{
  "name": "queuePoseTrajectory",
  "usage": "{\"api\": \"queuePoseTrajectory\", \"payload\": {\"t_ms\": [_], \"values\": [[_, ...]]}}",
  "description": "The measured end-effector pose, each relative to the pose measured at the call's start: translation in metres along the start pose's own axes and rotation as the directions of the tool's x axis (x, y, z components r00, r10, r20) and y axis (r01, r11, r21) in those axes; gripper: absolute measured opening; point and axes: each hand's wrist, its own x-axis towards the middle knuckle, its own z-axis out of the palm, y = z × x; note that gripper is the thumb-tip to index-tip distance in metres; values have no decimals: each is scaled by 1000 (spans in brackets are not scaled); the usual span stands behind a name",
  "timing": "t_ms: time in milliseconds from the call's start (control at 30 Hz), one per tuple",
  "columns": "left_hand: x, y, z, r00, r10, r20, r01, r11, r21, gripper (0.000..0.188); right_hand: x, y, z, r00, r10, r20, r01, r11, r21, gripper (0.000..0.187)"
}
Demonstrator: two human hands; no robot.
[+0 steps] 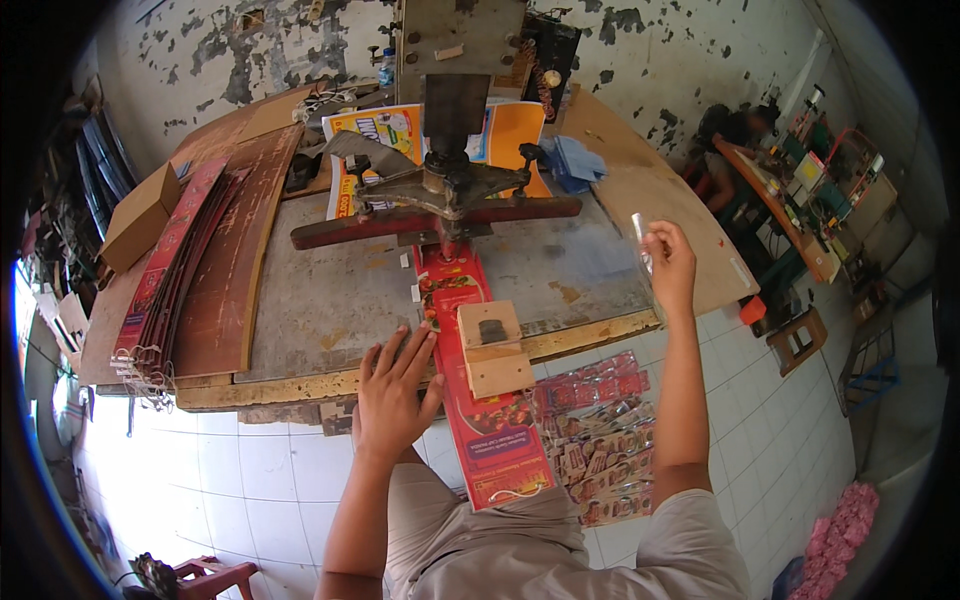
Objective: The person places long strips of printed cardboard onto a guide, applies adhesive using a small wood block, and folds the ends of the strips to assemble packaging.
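A long red printed strip [505, 440] runs from beneath the press head [450, 200] over the table's front edge to my lap, a cord loop at its near end. On it rests a pale wooden block [495, 375] with a dark patch. My left hand [395, 392] lies with fingers spread at the strip's left edge, fingertips touching it. Off to the right, my right hand [670, 262] is raised and closed around a slim, shiny whitish stick [641, 235]; its exact kind is unclear, and my fingers hide part of it.
A stack of similar red strips [170, 270] lies on the left board beside a cardboard box [140, 215]. Behind the press are colourful printed sheets [515, 130] and a blue cloth [572, 163]. Shiny printed packets [600, 440] show below the table edge. Another person [735, 130] sits far right.
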Motion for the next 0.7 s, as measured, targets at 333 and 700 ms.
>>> {"api": "queuePoseTrajectory", "payload": {"t_ms": [333, 700], "values": [[0, 1, 2, 1000, 8, -21, -8, 1000, -13, 58, -11, 0, -1, 773, 19, 634, 31, 997, -68, 49], [0, 0, 2, 1000, 15, -17, -15, 1000, -2, 56, -60, 9, 24, 878, -147, 456, 270, 938, -217, 34]]}}
